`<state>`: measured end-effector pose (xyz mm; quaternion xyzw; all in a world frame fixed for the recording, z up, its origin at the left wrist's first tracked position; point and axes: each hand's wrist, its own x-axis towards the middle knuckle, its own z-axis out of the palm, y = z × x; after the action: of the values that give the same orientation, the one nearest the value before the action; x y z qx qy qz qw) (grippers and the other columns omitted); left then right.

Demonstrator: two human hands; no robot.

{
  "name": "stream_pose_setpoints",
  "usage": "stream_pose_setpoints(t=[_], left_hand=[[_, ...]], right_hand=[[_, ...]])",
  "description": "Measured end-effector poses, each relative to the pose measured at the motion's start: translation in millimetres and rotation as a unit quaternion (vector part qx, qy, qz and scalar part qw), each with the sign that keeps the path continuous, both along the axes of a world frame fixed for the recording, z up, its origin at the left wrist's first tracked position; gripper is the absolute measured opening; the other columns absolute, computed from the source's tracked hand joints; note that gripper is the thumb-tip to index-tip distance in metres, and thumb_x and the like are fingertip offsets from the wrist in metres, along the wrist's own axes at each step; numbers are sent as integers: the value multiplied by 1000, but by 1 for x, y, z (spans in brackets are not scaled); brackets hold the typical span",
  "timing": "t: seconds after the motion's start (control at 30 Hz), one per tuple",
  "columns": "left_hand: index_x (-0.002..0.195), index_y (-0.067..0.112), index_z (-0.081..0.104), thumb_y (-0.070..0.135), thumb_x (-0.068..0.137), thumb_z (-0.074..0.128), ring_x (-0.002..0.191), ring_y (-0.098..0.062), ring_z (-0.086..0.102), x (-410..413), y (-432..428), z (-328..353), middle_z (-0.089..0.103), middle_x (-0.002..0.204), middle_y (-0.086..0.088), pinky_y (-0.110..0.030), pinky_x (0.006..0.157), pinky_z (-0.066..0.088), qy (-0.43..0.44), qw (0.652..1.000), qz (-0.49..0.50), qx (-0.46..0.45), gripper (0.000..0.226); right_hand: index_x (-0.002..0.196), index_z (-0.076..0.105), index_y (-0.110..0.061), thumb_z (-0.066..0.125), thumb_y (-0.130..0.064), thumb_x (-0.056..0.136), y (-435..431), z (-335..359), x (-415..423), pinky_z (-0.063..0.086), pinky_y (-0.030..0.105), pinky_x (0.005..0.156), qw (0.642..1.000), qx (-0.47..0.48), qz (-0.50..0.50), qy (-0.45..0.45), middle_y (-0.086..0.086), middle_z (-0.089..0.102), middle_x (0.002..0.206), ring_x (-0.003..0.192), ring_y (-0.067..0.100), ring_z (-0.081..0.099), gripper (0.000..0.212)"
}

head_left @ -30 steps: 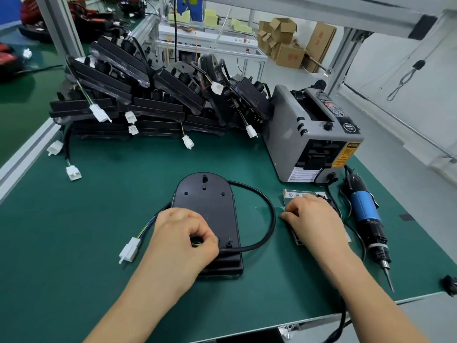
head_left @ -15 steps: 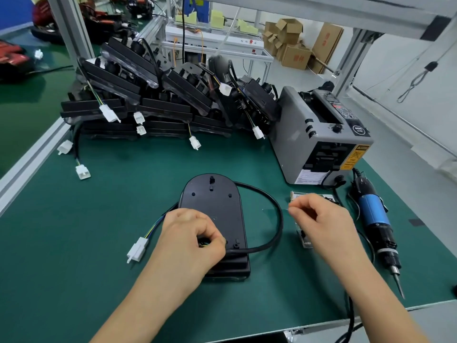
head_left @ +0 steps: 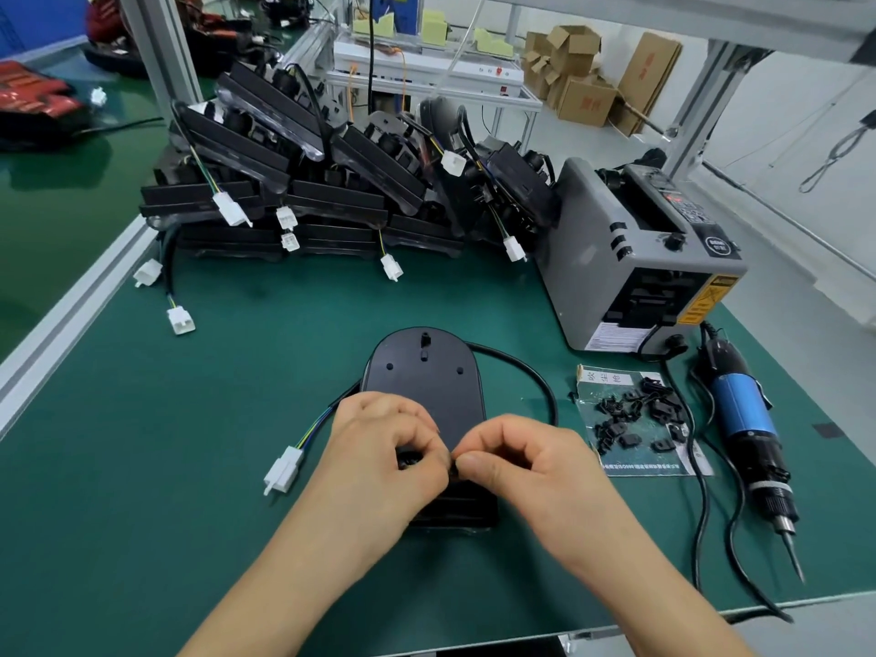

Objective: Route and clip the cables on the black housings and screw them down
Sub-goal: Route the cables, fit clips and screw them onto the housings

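The black housing (head_left: 424,395) is laid flat on the desk (head_left: 189,467), partly beneath both hands. The left hand (head_left: 379,448) and right hand (head_left: 516,459) are curled narrow, fingertips pinched together over it. The cable (head_left: 531,372) is looped just beyond the right hand.

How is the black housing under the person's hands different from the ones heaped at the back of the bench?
The black housing being worked on lies flat and alone on the green mat, while the piled housings lean and overlap in a stack. Both hands, left hand and right hand, pinch at its lower part; nobody touches the pile. Its cable loops round its right side, whereas the pile's leads dangle loose. Both kinds are black with white connectors.
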<state>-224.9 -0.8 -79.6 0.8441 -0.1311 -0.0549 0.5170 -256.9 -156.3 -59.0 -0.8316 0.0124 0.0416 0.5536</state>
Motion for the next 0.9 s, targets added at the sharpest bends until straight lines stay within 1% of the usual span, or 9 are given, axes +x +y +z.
stream_pose_setpoints(t=[0.1,0.23,0.33,0.43,0.5,0.57,0.7,0.8,0.9], left_hand=[[58,23,66,12,77,67,110,14,32,0,-1,-2,55,92,31,6,74,24,-12,1000,3,5,22],[59,26,65,12,75,67,111,12,33,-1,-1,-3,55,92,30,6,74,24,-29,1000,6,4,21],[58,23,64,11,74,67,110,13,33,-2,-2,-5,54,93,30,6,74,25,-44,999,7,6,21],[57,22,64,10,74,66,112,12,32,-2,-2,-6,53,95,30,4,77,25,-61,998,6,16,21],[58,22,63,10,74,66,112,10,32,-3,-1,-7,53,95,29,3,78,24,-77,997,3,20,21],[59,22,63,10,75,66,113,9,32,-4,-1,-9,53,97,28,2,80,24,-89,996,2,23,20],[59,24,61,10,76,67,114,8,31,-5,-1,-11,52,99,26,1,82,23,-118,993,2,27,22],[60,25,60,11,78,67,114,8,31,-6,0,-13,52,100,26,1,84,23,-133,991,-5,31,24],[60,27,60,11,78,68,115,7,32,-6,1,-13,53,100,25,0,84,23,-140,990,-13,28,25]], right_hand=[[69,69,-24,71,-11,80,-2,-1,1,47,21,68,1000,-11,-3,6,-9,68,70,65,3,55,17],[69,66,-26,73,-19,78,-3,-1,2,44,14,61,999,-41,-5,12,-13,65,66,60,-2,53,14],[71,65,-27,74,-25,76,-4,-1,5,43,15,60,998,-60,-9,24,-15,63,64,58,-3,51,10],[74,67,-29,74,-27,77,-5,1,7,46,17,64,996,-83,7,26,-13,66,72,63,-3,54,8],[71,67,-34,73,-27,78,-5,2,9,47,20,71,993,-114,20,14,-8,66,81,71,0,57,11],[69,65,-38,74,-27,78,-6,3,10,47,23,75,991,-133,33,2,-7,64,84,75,2,56,16],[66,64,-43,76,-26,77,-8,-1,8,43,17,71,988,-142,43,-43,-12,61,79,78,2,56,24],[70,67,-38,77,-24,76,-10,-7,6,40,13,67,986,-140,46,-75,-16,61,82,79,5,57,19],[75,68,-33,78,-20,76,-14,-12,5,39,12,66,985,-131,51,-99,-14,61,82,77,7,57,16]])
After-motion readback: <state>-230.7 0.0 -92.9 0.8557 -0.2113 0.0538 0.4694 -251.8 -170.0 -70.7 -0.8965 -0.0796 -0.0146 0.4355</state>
